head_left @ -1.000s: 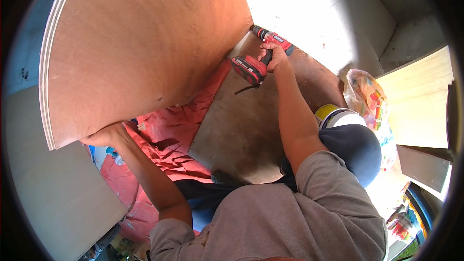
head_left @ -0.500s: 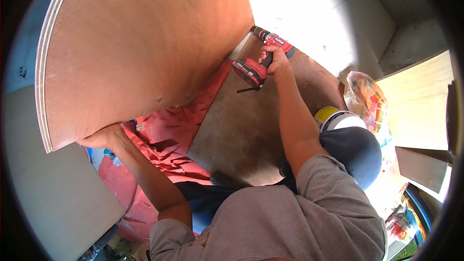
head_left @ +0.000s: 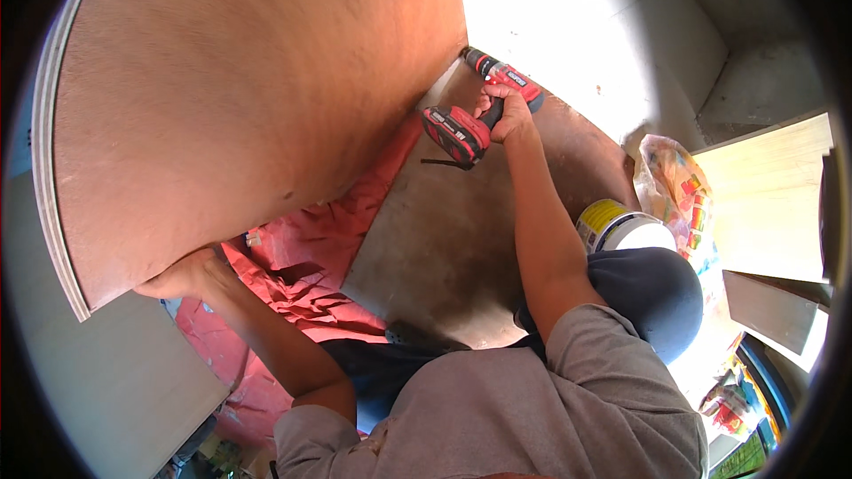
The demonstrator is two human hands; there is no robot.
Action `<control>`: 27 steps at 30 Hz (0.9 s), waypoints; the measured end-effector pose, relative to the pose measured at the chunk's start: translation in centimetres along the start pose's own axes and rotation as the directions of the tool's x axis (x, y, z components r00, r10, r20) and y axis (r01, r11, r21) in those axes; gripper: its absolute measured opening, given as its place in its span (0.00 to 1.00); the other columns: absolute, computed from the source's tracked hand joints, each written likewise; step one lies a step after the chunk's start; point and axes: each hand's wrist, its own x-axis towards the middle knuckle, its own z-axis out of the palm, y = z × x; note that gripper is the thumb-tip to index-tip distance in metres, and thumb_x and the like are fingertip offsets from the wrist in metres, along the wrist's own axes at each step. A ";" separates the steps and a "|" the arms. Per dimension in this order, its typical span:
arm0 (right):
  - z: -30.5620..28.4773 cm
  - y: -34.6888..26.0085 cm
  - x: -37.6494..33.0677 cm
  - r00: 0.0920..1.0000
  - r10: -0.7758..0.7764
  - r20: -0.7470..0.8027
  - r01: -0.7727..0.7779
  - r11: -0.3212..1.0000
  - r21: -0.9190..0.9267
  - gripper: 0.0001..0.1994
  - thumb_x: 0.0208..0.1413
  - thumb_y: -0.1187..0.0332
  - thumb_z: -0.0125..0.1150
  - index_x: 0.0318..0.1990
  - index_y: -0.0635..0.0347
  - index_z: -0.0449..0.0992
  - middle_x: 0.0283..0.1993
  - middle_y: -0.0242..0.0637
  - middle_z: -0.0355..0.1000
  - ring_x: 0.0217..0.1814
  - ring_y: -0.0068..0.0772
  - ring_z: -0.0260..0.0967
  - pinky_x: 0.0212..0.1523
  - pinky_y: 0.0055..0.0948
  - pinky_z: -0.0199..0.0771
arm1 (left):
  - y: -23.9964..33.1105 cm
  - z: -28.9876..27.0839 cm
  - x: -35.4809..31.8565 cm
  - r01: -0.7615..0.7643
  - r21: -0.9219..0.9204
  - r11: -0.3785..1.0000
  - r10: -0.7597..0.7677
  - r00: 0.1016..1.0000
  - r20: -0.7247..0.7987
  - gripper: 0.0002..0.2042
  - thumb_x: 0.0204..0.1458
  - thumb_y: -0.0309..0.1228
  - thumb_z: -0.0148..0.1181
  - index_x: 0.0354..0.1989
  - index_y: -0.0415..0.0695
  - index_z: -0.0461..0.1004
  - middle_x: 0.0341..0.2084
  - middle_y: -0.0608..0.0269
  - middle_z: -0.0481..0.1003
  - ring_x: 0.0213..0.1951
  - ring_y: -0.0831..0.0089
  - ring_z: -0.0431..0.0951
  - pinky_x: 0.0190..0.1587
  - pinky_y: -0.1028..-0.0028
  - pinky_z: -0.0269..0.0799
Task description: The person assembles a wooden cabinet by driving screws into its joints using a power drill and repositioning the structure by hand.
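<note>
Right hand (head_left: 509, 117): the fingers are wrapped around the handle of a red and black cordless drill (head_left: 515, 83), the grip narrow and closed. The battery pack (head_left: 451, 131) sits to the left of these fingers and slightly below them. The chuck (head_left: 481, 62) lies ahead of them, up and to the left, pointing into the corner where a large brown board (head_left: 257, 115) meets a lower brown panel (head_left: 435, 231). The bit itself cannot be made out.

Left hand (head_left: 186, 276): the fingers bear on the lower edge of the large board, near its left corner. They are partly hidden by the board, so how far they are closed cannot be told. The board rises tilted from these fingers toward the drill, its layered edge showing to their left.

The lower panel extends beneath the right hand and forearm. A crumpled red sheet (head_left: 302, 244) lies between the two hands, under the large board. A pale panel (head_left: 106, 381) is below and left of the left fingers.

Right of the right fingers and below them stand a white and yellow bucket (head_left: 603, 220) and a printed plastic bag (head_left: 664, 176); a pale wooden board (head_left: 772, 200) is farther right.
</note>
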 end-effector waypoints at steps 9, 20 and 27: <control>-0.2 -1.2 -0.6 1.000 0.018 -0.007 -0.018 0.996 -0.082 0.07 0.51 0.74 0.63 0.38 0.62 0.76 0.27 0.33 0.69 0.22 0.24 0.63 0.31 0.28 0.68 | -0.8 -0.5 0.7 -0.093 0.021 0.995 0.093 0.996 -0.007 0.29 0.61 0.46 0.42 0.62 0.34 0.65 0.59 0.44 0.68 0.57 0.48 0.73 0.56 0.50 0.74; 0.0 -3.8 1.9 0.995 -0.035 0.093 0.035 0.999 0.005 0.08 0.50 0.76 0.62 0.38 0.66 0.76 0.26 0.32 0.67 0.23 0.24 0.62 0.29 0.28 0.67 | -2.4 1.6 0.1 -0.061 0.003 0.998 0.061 0.996 -0.064 0.27 0.59 0.44 0.46 0.57 0.33 0.68 0.54 0.47 0.71 0.53 0.53 0.76 0.52 0.55 0.77; -1.8 -5.6 2.8 0.979 0.032 0.200 -0.030 0.999 -0.015 0.08 0.50 0.75 0.62 0.38 0.68 0.75 0.26 0.33 0.66 0.24 0.25 0.62 0.29 0.26 0.67 | -3.0 1.2 0.2 -0.004 -0.104 0.995 0.004 1.000 0.005 0.22 0.61 0.39 0.46 0.54 0.31 0.66 0.53 0.49 0.71 0.48 0.55 0.77 0.47 0.60 0.80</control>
